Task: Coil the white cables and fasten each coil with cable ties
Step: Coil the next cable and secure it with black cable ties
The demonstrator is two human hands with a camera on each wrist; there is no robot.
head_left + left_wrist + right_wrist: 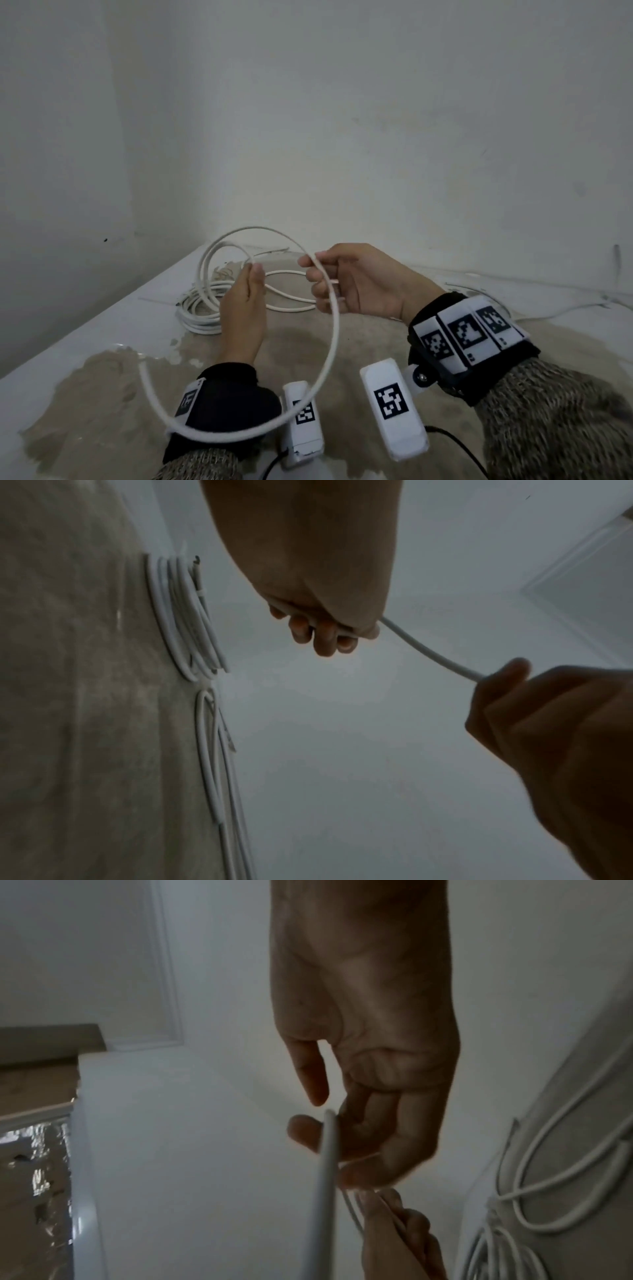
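A white cable (334, 329) forms a big loop in the air between both hands. My left hand (252, 271) pinches its strands at the fingertips, and several turns rise from there towards the wall. My right hand (317, 274) curls its fingers round the same cable a short way to the right. From the right hand the cable sweeps down, crosses my left wrist and ends free at the lower left. In the left wrist view the cable (431, 653) runs taut from the left hand (325, 631) to the right hand (507, 685). The right wrist view shows the right hand (329, 1123) round the cable (325, 1177).
A bundle of coiled white cable (198, 310) lies on the white surface (85, 325) behind my left hand, with a loose loop (291, 308) beside it. The surface has a worn beige patch. Walls meet in a corner close behind. A thin white line (565, 310) trails at the right.
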